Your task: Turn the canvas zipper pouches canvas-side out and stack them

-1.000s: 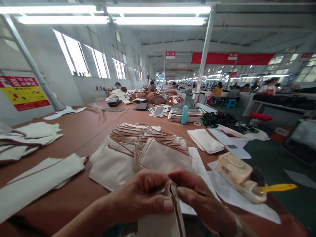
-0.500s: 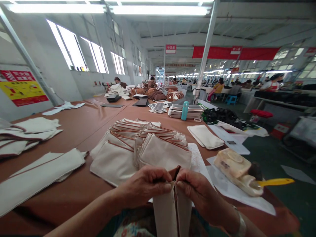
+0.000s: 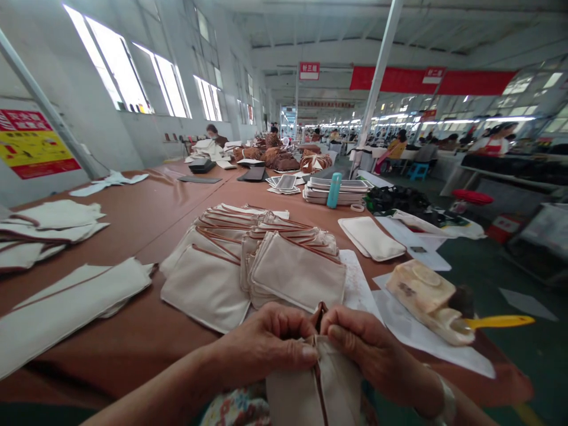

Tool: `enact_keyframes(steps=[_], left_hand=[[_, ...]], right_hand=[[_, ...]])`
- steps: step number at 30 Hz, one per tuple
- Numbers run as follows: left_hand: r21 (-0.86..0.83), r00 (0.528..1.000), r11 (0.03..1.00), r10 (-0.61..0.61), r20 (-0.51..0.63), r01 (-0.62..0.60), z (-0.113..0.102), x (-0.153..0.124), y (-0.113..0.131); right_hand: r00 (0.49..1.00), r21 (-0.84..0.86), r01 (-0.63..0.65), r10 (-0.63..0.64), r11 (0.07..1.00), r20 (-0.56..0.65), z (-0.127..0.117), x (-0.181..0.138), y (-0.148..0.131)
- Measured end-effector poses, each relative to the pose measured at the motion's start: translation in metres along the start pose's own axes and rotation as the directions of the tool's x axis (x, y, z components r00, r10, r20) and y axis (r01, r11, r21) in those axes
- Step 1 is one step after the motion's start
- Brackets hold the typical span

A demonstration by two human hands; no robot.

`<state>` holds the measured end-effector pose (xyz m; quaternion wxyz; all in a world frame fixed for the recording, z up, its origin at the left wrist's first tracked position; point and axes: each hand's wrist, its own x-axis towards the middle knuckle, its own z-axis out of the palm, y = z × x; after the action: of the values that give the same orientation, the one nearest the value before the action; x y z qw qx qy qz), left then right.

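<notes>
Pouch (image 3: 319, 384) hangs pinched between left hand (image 3: 266, 343) and right hand (image 3: 364, 349).

hands (image 3: 317, 346) now lower, cream pouch (image 3: 317, 384) spread wider, brown tab up

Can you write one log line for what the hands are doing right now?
left hand: pinching cream fabric pouch | right hand: pinching same pouch | ahead: pouch stack on brown table

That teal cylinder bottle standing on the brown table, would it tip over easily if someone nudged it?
Probably yes: the teal cylinder bottle stands upright, tall and narrow, so a nudge near its top might topple it. Being round, it would likely roll on the smooth brown table. It looks rigid, not floppy.
</notes>
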<state>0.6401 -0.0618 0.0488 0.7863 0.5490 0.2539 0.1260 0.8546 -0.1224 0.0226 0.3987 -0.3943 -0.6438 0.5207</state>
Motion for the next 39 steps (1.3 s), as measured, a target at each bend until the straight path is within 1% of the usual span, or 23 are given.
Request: enact_keyframes(steps=[4, 6, 7, 9, 11, 13, 14, 17, 19, 22, 24, 25, 26, 27, 28, 29, 30, 31, 32, 33, 36, 37, 39], left_hand=[[-0.005, 1.000, 1.000, -0.011, 0.008, 0.011, -0.003, -0.001, -0.001], [0.001, 0.999, 1.000, -0.024, 0.024, 0.024, -0.004, -0.001, -0.002], [0.003, 0.999, 1.000, -0.027, 0.030, 0.027, -0.005, -0.001, -0.002], [0.010, 0.999, 1.000, -0.025, 0.037, 0.024, -0.006, 0.000, -0.003], [0.024, 0.999, 1.000, -0.018, 0.036, 0.017, -0.006, 0.001, -0.004], [0.060, 0.999, 0.998, -0.011, 0.047, 0.008, -0.005, 0.002, -0.003], [0.085, 0.998, 0.996, -0.004, 0.059, -0.001, -0.004, 0.002, -0.002], [0.123, 0.996, 0.992, 0.028, 0.086, -0.039, -0.003, 0.002, 0.000], [0.112, 0.996, 0.993, 0.032, 0.088, -0.042, -0.003, 0.003, 0.000], [0.107, 0.996, 0.994, 0.015, 0.085, -0.024, -0.002, 0.004, -0.001], [0.111, 0.995, 0.993, 0.030, 0.100, -0.041, 0.000, 0.005, 0.000], [0.112, 0.992, 0.992, 0.042, 0.115, -0.055, 0.001, 0.005, 0.000], [0.118, 0.991, 0.991, 0.049, 0.127, -0.064, 0.001, 0.005, 0.001], [0.129, 0.990, 0.990, 0.043, 0.136, -0.060, 0.002, 0.004, 0.002], [0.143, 0.989, 0.989, 0.020, 0.147, -0.041, 0.002, 0.002, 0.002], [0.158, 0.987, 0.987, -0.014, 0.158, -0.011, 0.002, 0.001, 0.003], [0.169, 0.984, 0.985, -0.053, 0.168, 0.024, 0.002, 0.000, 0.002], [0.168, 0.981, 0.984, -0.084, 0.173, 0.054, 0.001, -0.001, 0.002], [0.156, 0.981, 0.985, -0.095, 0.169, 0.068, 0.000, -0.002, 0.001], [0.131, 0.984, 0.989, -0.086, 0.155, 0.066, 0.000, -0.002, 0.000], [0.022, 0.997, 1.000, 0.008, 0.070, -0.009, -0.001, 0.001, -0.002], [-0.015, 0.998, 0.999, 0.033, 0.055, -0.032, -0.001, 0.002, -0.002], [-0.069, 0.997, 0.996, 0.060, 0.047, -0.057, 0.000, 0.004, -0.001]], right_hand=[[0.999, -0.035, 0.044, -0.044, 0.998, -0.009, -0.007, -0.006, -0.004], [0.995, -0.092, 0.104, -0.105, 0.990, 0.000, -0.009, -0.009, -0.005], [0.987, -0.150, 0.159, -0.160, 0.976, 0.007, -0.009, -0.009, -0.006], [0.962, -0.296, 0.269, -0.271, 0.916, 0.036, -0.006, -0.010, -0.009], [0.937, -0.444, 0.337, -0.344, 0.830, 0.067, -0.002, -0.008, -0.011], [0.924, -0.532, 0.357, -0.373, 0.768, 0.083, 0.003, -0.006, -0.014], [0.923, -0.543, 0.357, -0.376, 0.760, 0.080, 0.004, -0.005, -0.014], [0.925, -0.509, 0.351, -0.375, 0.786, 0.059, 0.004, -0.005, -0.017], [0.920, -0.510, 0.363, -0.387, 0.780, 0.063, 0.004, -0.007, -0.018], [0.911, -0.584, 0.377, -0.402, 0.719, 0.093, 0.004, -0.009, -0.018], [0.899, -0.640, 0.385, -0.427, 0.665, 0.098, 0.005, -0.010, -0.014], [0.901, -0.650, 0.373, -0.425, 0.662, 0.084, 0.004, -0.009, -0.012], [0.917, -0.636, 0.340, -0.396, 0.693, 0.059, 0.002, -0.008, -0.009], [0.942, -0.581, 0.284, -0.335, 0.763, 0.021, -0.002, -0.006, -0.006], [0.969, -0.471, 0.209, -0.246, 0.857, -0.017, -0.006, -0.004, -0.004], [0.990, -0.312, 0.117, -0.134, 0.943, -0.035, -0.011, -0.002, -0.002], [0.999, -0.139, 0.028, -0.032, 0.990, -0.023, -0.016, 0.000, -0.001], [0.999, 0.008, -0.032, 0.032, 0.999, 0.008, -0.019, 0.002, -0.001], [0.997, 0.093, -0.064, 0.061, 0.994, 0.036, -0.022, 0.003, -0.002], [0.997, 0.106, -0.067, 0.063, 0.992, 0.044, -0.022, 0.003, -0.005], [0.999, -0.104, 0.040, -0.042, 0.994, -0.008, -0.017, 0.001, -0.019], [0.998, -0.148, 0.066, -0.068, 0.987, -0.011, -0.014, 0.000, -0.024], [0.997, -0.126, 0.061, -0.056, 0.990, 0.046, -0.010, -0.001, -0.031]])
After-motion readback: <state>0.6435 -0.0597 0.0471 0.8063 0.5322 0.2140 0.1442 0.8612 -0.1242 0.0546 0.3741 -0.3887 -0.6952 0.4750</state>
